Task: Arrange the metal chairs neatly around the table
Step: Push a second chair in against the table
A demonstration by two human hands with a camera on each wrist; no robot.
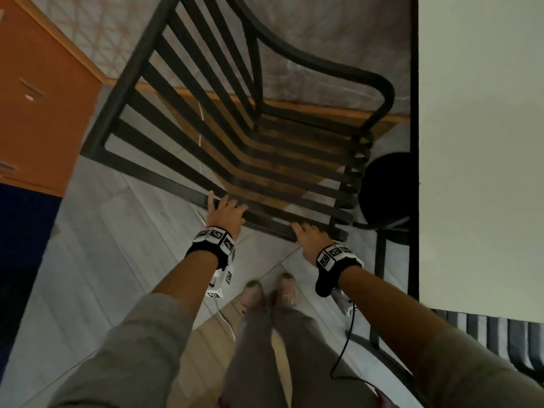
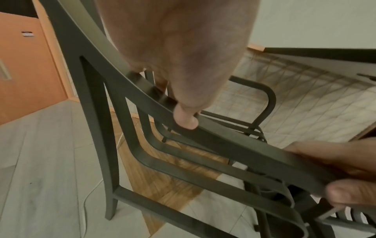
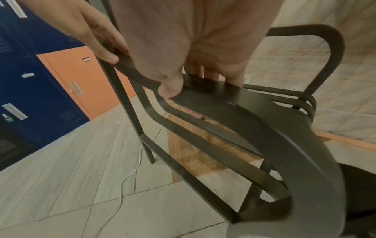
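Metal chair (image 1: pixel 235 128) gripped at top rail, left hand (image 1: pixel 225 212) and right hand (image 1: pixel 309 241) fingers curled round it. Worktop (image 1: pixel 482 142) just right of fingers; chair seems not yet tucked in, other chairs mostly unseen.

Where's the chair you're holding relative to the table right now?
In the head view the metal chair stands just left of the table, its right armrest beside the table's dark edge. Both hands, left and right, grip its top rail.

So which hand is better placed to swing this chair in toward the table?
Probably the right hand: it grips the metal chair's top rail at the end nearest the white table. The left hand grips the far end and would mainly steady it.
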